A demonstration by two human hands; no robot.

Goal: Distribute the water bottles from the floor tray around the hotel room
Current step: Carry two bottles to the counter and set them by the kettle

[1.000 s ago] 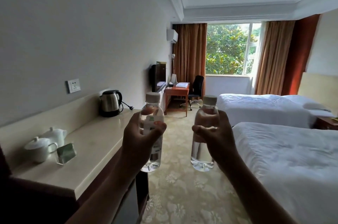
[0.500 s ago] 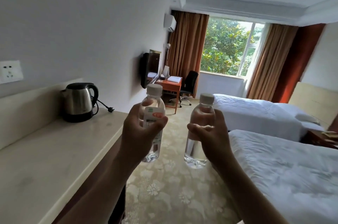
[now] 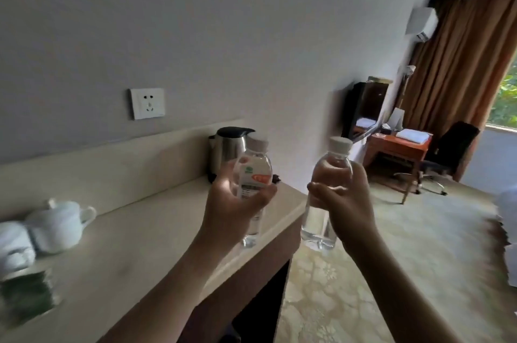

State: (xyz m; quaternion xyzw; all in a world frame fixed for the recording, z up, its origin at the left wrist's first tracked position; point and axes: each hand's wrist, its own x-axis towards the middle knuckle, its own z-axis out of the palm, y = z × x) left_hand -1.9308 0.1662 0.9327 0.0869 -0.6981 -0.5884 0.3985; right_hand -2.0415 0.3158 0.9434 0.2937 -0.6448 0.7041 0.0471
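Beige counter (image 3: 134,230) before us, kettle (image 3: 223,152) at its end.
Our left hand (image 3: 232,208) grips a labelled bottle (image 3: 253,174); our right hand (image 3: 347,202) grips a clear bottle (image 3: 330,172).

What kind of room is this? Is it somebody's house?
Most likely a hotel room, not a house. A counter holds a kettle and white teacups for guests, and a small desk with folded towels stands by the curtained window.
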